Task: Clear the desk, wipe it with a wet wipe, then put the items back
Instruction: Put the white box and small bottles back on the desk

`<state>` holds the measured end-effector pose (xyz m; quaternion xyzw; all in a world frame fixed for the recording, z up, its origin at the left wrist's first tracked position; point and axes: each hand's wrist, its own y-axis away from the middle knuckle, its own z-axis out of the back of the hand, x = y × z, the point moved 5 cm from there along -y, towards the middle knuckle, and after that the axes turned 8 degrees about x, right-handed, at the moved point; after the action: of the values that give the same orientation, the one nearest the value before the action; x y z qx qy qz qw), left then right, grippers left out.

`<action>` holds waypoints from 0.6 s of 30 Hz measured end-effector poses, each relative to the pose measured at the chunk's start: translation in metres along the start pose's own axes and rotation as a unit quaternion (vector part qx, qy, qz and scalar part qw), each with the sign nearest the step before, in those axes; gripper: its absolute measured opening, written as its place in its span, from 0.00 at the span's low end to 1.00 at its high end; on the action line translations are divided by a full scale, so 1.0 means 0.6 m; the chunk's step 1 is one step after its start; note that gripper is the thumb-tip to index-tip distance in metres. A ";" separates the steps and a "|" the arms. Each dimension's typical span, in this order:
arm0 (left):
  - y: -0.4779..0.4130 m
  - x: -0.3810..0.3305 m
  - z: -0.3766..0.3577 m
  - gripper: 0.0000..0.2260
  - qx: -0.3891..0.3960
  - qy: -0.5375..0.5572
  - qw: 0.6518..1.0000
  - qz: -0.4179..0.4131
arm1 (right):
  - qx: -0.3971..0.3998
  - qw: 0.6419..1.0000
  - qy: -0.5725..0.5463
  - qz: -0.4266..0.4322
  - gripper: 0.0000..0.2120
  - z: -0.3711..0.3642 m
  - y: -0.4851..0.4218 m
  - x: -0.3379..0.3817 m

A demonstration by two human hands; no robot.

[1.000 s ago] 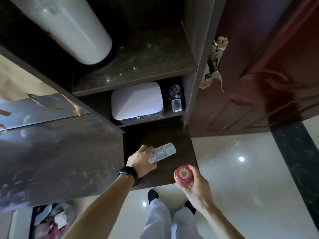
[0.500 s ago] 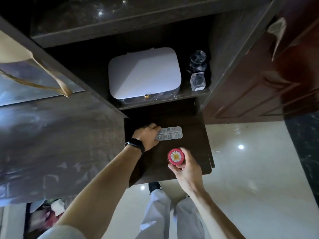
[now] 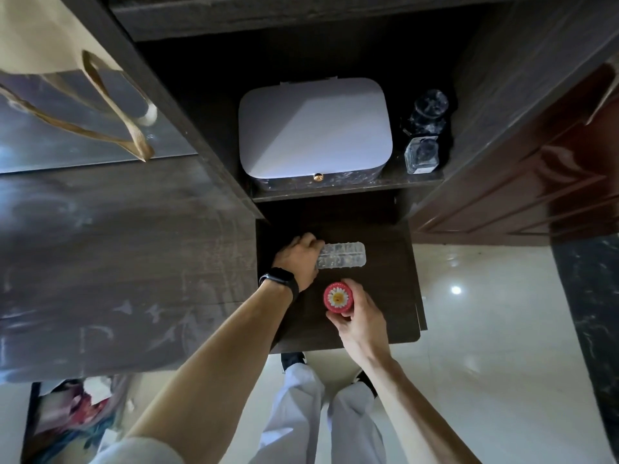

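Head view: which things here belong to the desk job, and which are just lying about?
In the job: left hand gripping the clear pill case; right hand gripping the red daisy-lid jar; dark desk board under them.
Lying about: white box and glass bottles on the shelf; cloth bag at upper left.

- Single head-worn view, looking steeply down over the small dark desk, facing the far shelves.
- Sitting close; legs showing at near edge, floor showing right.

Dark wood cabinet, glossy pale floor, reddish panelled door
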<state>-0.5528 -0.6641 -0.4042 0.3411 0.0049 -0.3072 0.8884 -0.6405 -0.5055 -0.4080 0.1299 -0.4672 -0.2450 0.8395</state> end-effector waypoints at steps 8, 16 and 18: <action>0.042 -0.020 0.053 0.34 -0.015 0.046 0.999 -0.006 | 0.044 0.998 0.004 -0.053 0.45 0.049 0.040 0.049; 0.174 -0.008 0.066 0.27 -0.054 0.122 0.991 -0.017 | 0.019 0.996 -0.001 -0.085 0.29 0.111 0.095 0.092; 0.249 -0.004 0.116 0.27 -0.122 0.140 0.983 -0.013 | 0.001 0.997 -0.024 -0.078 0.27 0.158 0.115 0.151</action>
<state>-0.4870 -0.6188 -0.2604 0.2699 0.1711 -0.2647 0.9099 -0.6608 -0.4942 -0.2616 0.1602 -0.4761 -0.3122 0.8063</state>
